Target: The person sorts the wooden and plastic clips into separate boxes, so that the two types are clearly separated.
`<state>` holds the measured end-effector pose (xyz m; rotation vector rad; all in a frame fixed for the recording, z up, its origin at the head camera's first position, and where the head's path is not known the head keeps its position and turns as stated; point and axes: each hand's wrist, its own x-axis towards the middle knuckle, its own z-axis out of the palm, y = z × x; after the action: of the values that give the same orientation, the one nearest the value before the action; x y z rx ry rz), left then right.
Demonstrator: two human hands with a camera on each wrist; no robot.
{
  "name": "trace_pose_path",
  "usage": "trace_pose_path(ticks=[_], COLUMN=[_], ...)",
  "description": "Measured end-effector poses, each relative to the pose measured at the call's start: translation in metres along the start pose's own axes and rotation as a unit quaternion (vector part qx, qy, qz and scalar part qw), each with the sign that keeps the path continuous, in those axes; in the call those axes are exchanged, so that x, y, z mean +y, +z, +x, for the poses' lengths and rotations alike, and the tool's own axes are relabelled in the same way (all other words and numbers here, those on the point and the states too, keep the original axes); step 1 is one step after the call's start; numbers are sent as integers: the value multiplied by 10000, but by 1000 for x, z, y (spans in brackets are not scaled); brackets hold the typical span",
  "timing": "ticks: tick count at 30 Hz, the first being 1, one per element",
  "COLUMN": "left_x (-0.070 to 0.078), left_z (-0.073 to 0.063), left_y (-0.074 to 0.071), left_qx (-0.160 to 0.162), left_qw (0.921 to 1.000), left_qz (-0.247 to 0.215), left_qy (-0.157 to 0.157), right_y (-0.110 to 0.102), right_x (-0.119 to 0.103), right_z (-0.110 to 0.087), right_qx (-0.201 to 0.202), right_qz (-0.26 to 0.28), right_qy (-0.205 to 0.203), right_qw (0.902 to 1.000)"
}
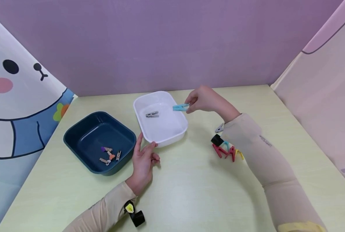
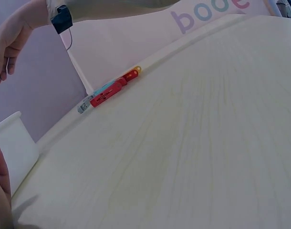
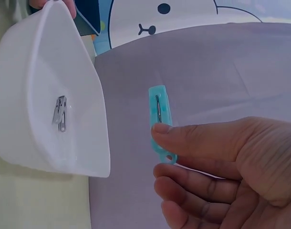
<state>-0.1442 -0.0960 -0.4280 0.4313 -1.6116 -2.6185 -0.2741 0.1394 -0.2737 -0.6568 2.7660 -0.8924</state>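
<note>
My right hand (image 1: 202,99) pinches a light-blue plastic clothespin (image 1: 180,107) between thumb and fingers, above the right side of a white basin (image 1: 172,132). In the right wrist view the clothespin (image 3: 159,105) shows its metal spring, with its ringed end near the fingers. One grey clothespin (image 1: 152,114) lies on the basin's floor. At the near left corner of the basin, my left hand (image 1: 143,162) holds the rim between thumb and a finger, its other fingers curled. The left wrist view catches only part of that hand (image 2: 0,191).
A dark-blue basin (image 1: 100,119) left of the white one contains several small wooden clips (image 1: 110,154). Under the right forearm lie red clothespins (image 1: 219,150), a yellow one (image 1: 240,154), a light-blue one and a grey one (image 1: 219,128). A purple wall (image 1: 172,48) bounds the table's back.
</note>
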Motion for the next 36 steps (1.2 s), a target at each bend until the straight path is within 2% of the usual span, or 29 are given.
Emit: trace_pose_path(ticks=[17,29,36], left_x=[2,1,1], left_z=[-1,-2,-2], left_y=[1,2,2], left_qx=[28,56,9], left_qw=[10000,9999,10000], left_qz=[85,46,44], left_qy=[-25,-85,-67], right_y=[6,22,37], right_x=[-32,-45,-50], right_z=[43,76,92], right_qx=[-31,-66,-47], right_qz=[-23,-34,153], right_qy=[333,289,569], right_qw=[9994,9996,9982])
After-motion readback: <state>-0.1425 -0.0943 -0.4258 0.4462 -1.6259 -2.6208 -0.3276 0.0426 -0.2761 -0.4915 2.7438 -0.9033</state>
